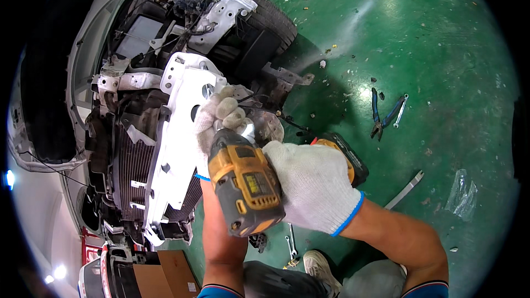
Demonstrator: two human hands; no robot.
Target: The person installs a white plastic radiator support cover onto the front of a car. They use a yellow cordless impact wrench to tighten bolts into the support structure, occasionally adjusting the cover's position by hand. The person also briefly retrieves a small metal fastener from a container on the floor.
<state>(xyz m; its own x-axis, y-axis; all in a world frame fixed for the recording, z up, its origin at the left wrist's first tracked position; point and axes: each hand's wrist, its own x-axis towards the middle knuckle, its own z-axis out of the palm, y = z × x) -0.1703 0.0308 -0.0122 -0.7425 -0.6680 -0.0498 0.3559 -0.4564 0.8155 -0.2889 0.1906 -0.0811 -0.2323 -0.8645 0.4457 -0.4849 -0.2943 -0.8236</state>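
A yellow and black cordless impact driver (247,182) is gripped in my right hand (312,185), which wears a white knit glove with a blue cuff. Its battery (349,157) shows beyond that hand. The tool's nose points away from me, toward the end of a white metal bumper beam (175,110) across the car's front. My left hand (215,118), gloved the same way, is closed beside the nose and against the beam. What its curled fingers hold is hidden. The driver's body covers the tip, so contact with a fastener cannot be seen.
The stripped car front shows a radiator (132,171) behind the beam and a tyre (270,16) beyond. On the green floor (441,77) lie blue-handled pliers (381,116), wrenches (401,111), a flat metal bar (404,189) and clear plastic (462,196). A cardboard box (165,276) stands lower left.
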